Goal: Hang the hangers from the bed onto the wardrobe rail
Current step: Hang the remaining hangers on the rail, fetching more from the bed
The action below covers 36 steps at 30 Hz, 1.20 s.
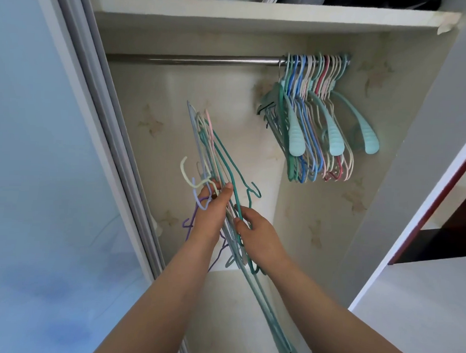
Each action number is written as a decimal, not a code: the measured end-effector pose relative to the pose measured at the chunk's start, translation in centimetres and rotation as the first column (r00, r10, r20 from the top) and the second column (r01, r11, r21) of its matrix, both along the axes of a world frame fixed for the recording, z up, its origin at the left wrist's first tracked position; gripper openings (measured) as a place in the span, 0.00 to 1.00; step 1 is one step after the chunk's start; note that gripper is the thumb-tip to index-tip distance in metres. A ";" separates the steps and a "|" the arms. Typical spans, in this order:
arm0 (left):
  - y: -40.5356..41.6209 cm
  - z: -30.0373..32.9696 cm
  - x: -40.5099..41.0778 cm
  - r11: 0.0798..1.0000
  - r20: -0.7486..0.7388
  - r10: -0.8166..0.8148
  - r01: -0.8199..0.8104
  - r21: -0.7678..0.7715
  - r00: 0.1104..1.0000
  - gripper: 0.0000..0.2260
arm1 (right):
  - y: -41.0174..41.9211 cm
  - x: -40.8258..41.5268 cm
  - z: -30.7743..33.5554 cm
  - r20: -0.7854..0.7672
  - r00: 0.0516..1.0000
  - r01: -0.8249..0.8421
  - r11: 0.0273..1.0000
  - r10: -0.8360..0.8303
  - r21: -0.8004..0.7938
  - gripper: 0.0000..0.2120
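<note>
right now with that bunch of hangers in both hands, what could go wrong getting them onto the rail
1. The held hangers are bunched with hooks pointing different ways, so they may snag each other when the right hand pulls one out.
2. The left hand pinches many at once; some could slip and drop.
3. The hung hangers crowd the right end of the rail; new ones could tangle there.

No readable text, no labels, no brands, no numbers (wardrobe surfaces all unmarked)
</note>
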<state>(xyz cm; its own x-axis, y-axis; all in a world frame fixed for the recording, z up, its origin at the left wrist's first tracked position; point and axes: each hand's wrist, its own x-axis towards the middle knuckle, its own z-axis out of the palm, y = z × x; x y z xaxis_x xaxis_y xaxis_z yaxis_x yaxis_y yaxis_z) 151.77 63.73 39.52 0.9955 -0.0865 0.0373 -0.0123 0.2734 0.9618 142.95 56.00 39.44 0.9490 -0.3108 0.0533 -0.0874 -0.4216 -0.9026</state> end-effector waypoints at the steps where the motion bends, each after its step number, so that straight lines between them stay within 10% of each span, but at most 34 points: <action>1: 0.1 -0.1 0.0 1.000 -0.008 0.014 -0.014 0.012 1.000 0.13 | 0.0 0.1 -0.1 -0.005 1.000 0.003 1.000 -0.003 0.010 0.16; 16: 2.8 -0.5 1.5 0.971 -0.097 0.141 -0.156 -0.180 0.985 0.03 | -1.7 0.0 -0.2 -0.026 0.997 0.080 0.900 -0.076 0.429 0.12; 25: 2.0 -0.7 0.9 0.992 -0.192 0.099 -0.113 -0.063 0.976 0.02 | -2.3 0.4 -0.4 -0.037 0.996 -0.060 0.889 0.086 0.455 0.48; 31: 1.8 -0.5 1.0 0.993 -0.179 0.113 -0.119 -0.023 0.977 0.05 | -2.9 0.6 -0.6 -0.032 0.995 -0.074 0.909 0.096 0.411 0.26; 36: 1.6 -0.6 1.4 0.991 -0.181 0.115 -0.100 0.088 0.977 0.09 | -3.1 -0.1 -1.0 0.021 0.991 0.118 0.926 -0.134 0.359 0.34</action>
<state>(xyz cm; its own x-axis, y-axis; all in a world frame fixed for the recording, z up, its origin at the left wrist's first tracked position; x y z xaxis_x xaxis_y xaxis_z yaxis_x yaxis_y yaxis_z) 153.14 65.38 38.92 0.9881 0.0262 -0.1514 0.1430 0.2039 0.9685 142.82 52.95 38.43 0.8998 -0.4342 -0.0415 -0.0748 -0.0600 -0.9954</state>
